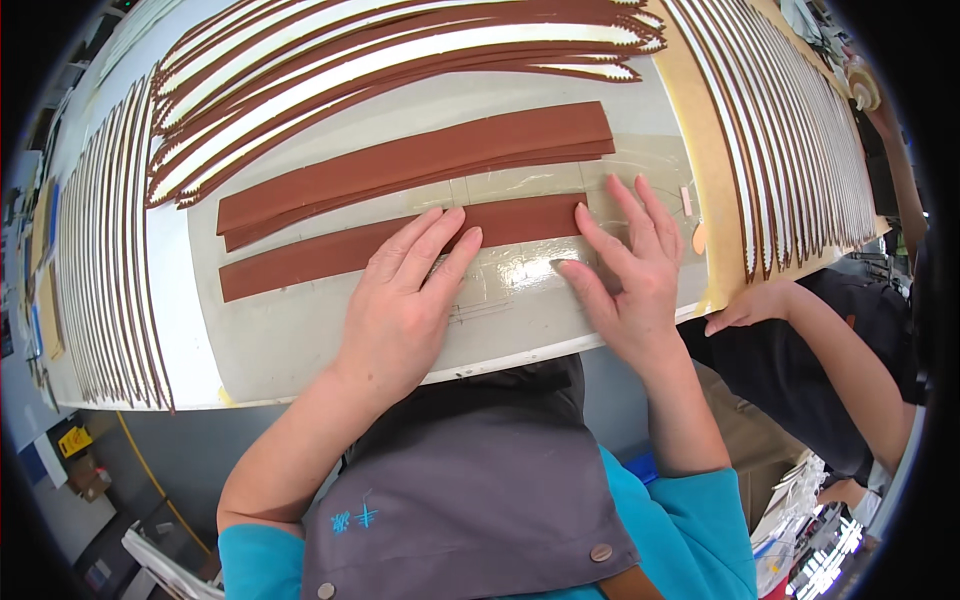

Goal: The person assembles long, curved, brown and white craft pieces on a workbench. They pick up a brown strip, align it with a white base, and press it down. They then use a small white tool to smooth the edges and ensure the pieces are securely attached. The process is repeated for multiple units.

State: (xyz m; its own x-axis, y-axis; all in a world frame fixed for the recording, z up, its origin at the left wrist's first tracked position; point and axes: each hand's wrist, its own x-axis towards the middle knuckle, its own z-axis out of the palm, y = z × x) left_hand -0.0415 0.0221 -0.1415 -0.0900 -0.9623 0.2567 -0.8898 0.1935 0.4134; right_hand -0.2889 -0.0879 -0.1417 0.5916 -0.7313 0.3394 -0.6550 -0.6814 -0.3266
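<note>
A single flat reddish-brown strip [310, 265] lies crosswise on a greyish, see-through mat [290, 350]. The fingers of my left hand [405, 290] rest flat on the strip's middle and hide part of it. At the strip's right end is my right hand [640, 275], its index fingertip touching the end and its thumb spread apart on the mat. Just beyond lies a stack of similar brown strips [420, 160], slightly fanned out. Thin lines show on the mat around the single strip.
Bundles of brown-and-white strips with jagged ends [400, 50] lie along the far side. Rows of narrow strips hang over the table at left [110, 240] and right [790, 150]. Another person's hand [755, 300] is at the right table edge, near a small tan oval piece [699, 237].
</note>
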